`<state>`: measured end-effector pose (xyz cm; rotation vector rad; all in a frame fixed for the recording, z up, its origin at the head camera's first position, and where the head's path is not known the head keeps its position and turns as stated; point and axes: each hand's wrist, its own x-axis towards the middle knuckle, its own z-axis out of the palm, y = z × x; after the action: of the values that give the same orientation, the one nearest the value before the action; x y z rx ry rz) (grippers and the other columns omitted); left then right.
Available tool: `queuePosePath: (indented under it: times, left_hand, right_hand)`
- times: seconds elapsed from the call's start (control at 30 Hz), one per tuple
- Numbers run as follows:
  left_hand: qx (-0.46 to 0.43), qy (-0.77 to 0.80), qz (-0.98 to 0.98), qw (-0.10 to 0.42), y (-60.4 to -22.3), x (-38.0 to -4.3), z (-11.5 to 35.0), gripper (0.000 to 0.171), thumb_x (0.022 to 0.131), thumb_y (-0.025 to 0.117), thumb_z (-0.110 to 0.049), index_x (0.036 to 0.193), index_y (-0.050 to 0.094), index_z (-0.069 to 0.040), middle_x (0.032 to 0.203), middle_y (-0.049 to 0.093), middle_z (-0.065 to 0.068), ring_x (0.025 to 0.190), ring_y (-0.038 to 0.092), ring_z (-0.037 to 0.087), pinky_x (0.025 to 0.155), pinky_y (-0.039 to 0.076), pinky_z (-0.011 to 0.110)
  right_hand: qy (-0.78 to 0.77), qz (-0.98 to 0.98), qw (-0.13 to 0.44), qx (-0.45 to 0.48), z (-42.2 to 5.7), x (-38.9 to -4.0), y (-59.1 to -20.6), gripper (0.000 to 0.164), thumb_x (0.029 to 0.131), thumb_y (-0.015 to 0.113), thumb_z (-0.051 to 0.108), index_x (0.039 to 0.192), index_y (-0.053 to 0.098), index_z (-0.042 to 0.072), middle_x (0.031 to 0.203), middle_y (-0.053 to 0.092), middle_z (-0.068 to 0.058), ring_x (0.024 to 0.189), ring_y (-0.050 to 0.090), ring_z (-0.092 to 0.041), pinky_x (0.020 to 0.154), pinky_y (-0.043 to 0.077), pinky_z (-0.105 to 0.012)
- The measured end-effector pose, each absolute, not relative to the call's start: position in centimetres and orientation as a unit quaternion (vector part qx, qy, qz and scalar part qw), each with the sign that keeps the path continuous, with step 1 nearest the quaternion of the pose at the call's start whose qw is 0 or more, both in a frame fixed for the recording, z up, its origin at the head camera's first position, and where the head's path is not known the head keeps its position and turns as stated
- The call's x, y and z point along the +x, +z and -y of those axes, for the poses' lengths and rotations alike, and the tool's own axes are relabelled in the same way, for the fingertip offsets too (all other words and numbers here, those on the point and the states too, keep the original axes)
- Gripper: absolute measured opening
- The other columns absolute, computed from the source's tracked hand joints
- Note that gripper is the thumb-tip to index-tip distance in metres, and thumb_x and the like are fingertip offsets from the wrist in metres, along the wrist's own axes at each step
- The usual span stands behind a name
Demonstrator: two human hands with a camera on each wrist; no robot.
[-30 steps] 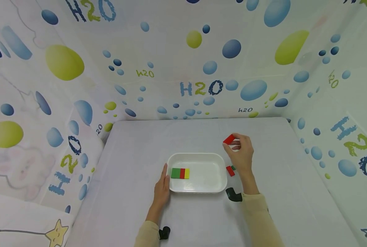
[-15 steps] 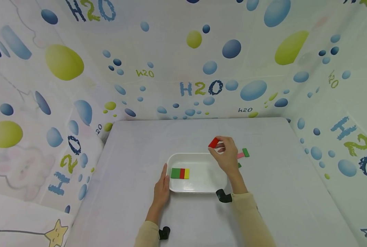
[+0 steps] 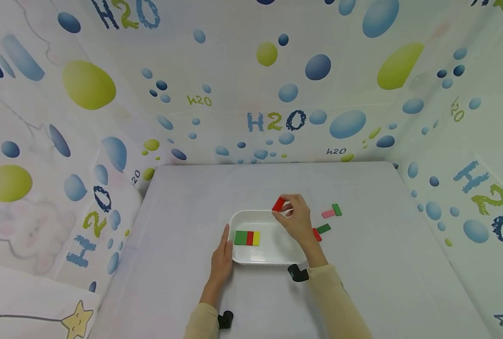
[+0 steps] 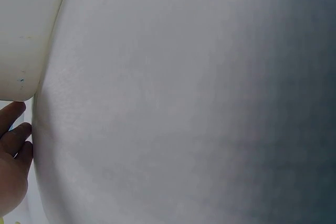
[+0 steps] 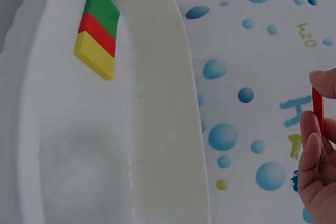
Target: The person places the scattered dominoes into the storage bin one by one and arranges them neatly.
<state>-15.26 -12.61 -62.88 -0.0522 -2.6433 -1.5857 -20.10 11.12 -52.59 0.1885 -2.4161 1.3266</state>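
My right hand (image 3: 295, 216) pinches a flat red block (image 3: 278, 204) between thumb and fingertips, held over the far rim of a white tray (image 3: 272, 247). In the right wrist view the same red block (image 5: 318, 109) shows edge-on between the fingers. My left hand (image 3: 221, 259) lies along the tray's left end with extended fingers touching its side; the left wrist view catches only fingers (image 4: 16, 139) by the tray's outer wall (image 4: 21, 40). Inside the tray, green (image 3: 240, 238), red (image 3: 250, 238) and yellow (image 3: 256, 238) blocks lie side by side in a row near the left wall.
Right of the tray lie loose blocks on the white tabletop (image 3: 387, 263): a pink one (image 3: 329, 213) against a green one (image 3: 337, 209), and another green one (image 3: 323, 228) beside a red one (image 3: 316, 234). A printed curtain (image 3: 234, 70) hangs behind the table.
My right hand has moved left and slightly nearer with the red block, from right of the tray to over it, uncovering the loose blocks. The left hand and tray stay put.
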Motion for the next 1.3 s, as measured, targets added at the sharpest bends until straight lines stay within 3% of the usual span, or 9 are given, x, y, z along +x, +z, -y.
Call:
queuePosePath:
  times: [0.8, 1.3]
  left_hand:
    - [-0.012, -0.512, 0.859, 0.026, -63.0, -15.5, 12.6, 0.051, 0.107, 0.034, -0.029, 0.156, 0.027, -0.019, 0.157, 0.035, 0.009, 0.143, 0.036, 0.034, 0.117, 0.030, 0.053]
    - [-0.014, -0.516, 0.856, 0.026, -63.0, -15.4, 12.6, 0.051, 0.107, 0.034, -0.029, 0.156, 0.027, -0.019, 0.157, 0.035, 0.010, 0.142, 0.037, 0.034, 0.116, 0.031, 0.054]
  right_hand:
    - [0.437, 0.895, 0.070, 0.052, -8.8, -20.0, -55.6, 0.043, 0.082, 0.078, 0.014, 0.122, 0.062, 0.005, 0.113, 0.059, -0.012, 0.087, 0.062, -0.019, 0.077, 0.060, -0.033]
    - [0.405, 0.912, 0.005, 0.058, -8.2, -20.4, -57.8, 0.044, 0.081, 0.079, 0.014, 0.121, 0.064, 0.004, 0.108, 0.059, -0.009, 0.083, 0.059, -0.014, 0.073, 0.057, -0.024]
